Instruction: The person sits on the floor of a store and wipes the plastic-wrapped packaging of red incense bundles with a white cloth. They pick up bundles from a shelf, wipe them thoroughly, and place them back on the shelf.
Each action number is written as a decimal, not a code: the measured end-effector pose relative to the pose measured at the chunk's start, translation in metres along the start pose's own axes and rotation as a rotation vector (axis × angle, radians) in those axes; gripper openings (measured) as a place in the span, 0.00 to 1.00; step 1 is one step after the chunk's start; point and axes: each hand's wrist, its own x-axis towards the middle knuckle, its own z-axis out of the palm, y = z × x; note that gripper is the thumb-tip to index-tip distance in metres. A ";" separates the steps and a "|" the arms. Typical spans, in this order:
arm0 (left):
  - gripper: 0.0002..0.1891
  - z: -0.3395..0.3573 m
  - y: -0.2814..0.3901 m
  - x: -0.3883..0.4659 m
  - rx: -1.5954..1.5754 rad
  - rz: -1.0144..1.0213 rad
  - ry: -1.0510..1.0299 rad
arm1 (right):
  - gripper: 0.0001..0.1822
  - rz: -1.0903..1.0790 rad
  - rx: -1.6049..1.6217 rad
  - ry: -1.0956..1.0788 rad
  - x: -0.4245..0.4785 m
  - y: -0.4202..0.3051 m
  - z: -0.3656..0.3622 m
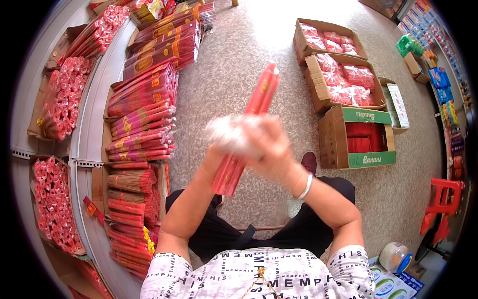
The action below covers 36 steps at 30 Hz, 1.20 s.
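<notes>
A long red packet (263, 89), which looks like paired red candles in clear wrap, is held slantwise before my chest. Its upper end tilts away to the right, and its lower end points back toward my lap. My left hand (219, 146) grips it about the middle, largely covered by a blurred white cloth (231, 132). Across that cloth lies my right hand (270, 140), its fingers bent and pressing it against the packet. Motion blur hides the exact finger positions. On the right wrist is a silver bangle (306, 187).
Shelves at left hold bundled incense sticks (130, 181), red packets (143, 89) and wrapped red candles (56, 202). Cartons of pink packs (343, 80) and a green-and-brown banana box (356, 138) stand on the floor at right. Farther right are a red plastic stool (444, 196) and a jar (394, 258).
</notes>
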 end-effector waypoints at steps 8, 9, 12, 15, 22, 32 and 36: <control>0.25 0.050 0.021 -0.016 -0.093 -0.040 0.260 | 0.27 -0.076 -0.069 0.052 0.006 0.006 0.000; 0.25 0.007 0.011 -0.010 -0.024 -0.059 -0.147 | 0.26 -0.008 -0.141 0.107 0.013 0.020 -0.007; 0.23 0.033 0.008 -0.011 -0.051 -0.097 -0.124 | 0.25 0.223 -0.141 0.257 0.020 0.052 -0.024; 0.22 0.030 0.006 -0.008 -0.129 -0.135 -0.131 | 0.25 0.217 -0.132 0.217 0.017 0.052 -0.023; 0.20 0.016 0.021 0.002 -0.098 -0.103 -0.034 | 0.32 -0.178 0.126 -0.181 -0.024 -0.047 0.013; 0.28 0.028 0.011 -0.004 -0.022 -0.077 -0.283 | 0.21 0.497 0.272 0.378 0.015 0.063 -0.026; 0.28 0.043 0.012 -0.007 -0.015 -0.010 -0.110 | 0.19 0.654 0.519 0.294 0.009 0.060 -0.019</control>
